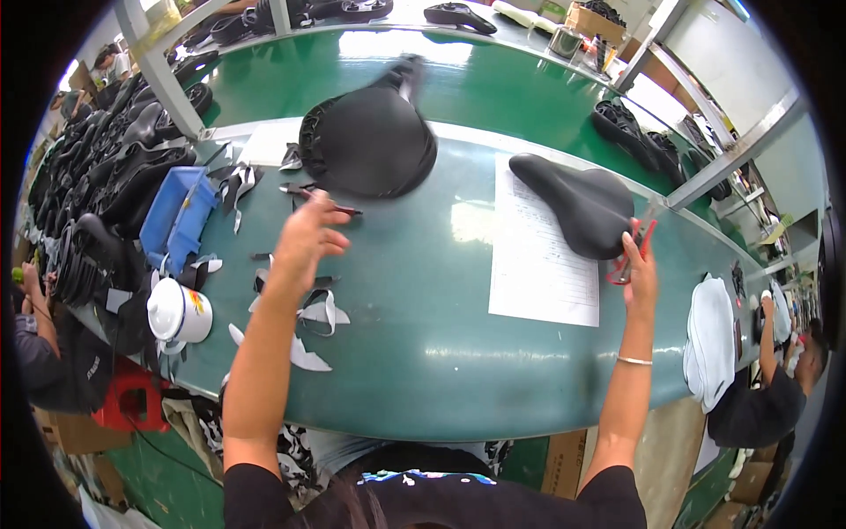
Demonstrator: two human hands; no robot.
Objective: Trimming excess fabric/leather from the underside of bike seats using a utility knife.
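My right hand [641,271] grips the wide rear end of a black bicycle saddle [577,203], its nose pointing to the far left. Red handles of a tool [648,236] show at the same hand; my fingers and the saddle hide the rest. My left hand [304,242] is open, fingers spread, with nothing in it. Just beyond its fingertips lie dark red-handled pliers or cutters [339,208]. Farther off, a second black saddle [370,141] is smeared by motion, apart from my left hand. Under the held saddle lies a printed paper sheet [542,264].
Black and white scraps [322,309] litter the green table's left side, near a white lidded enamel mug [179,311] and a blue bin [179,216]. Many saddles [97,167] are piled at far left. White pads [710,339] lie right. Metal posts [163,75] rise beyond. Co-workers sit both sides.
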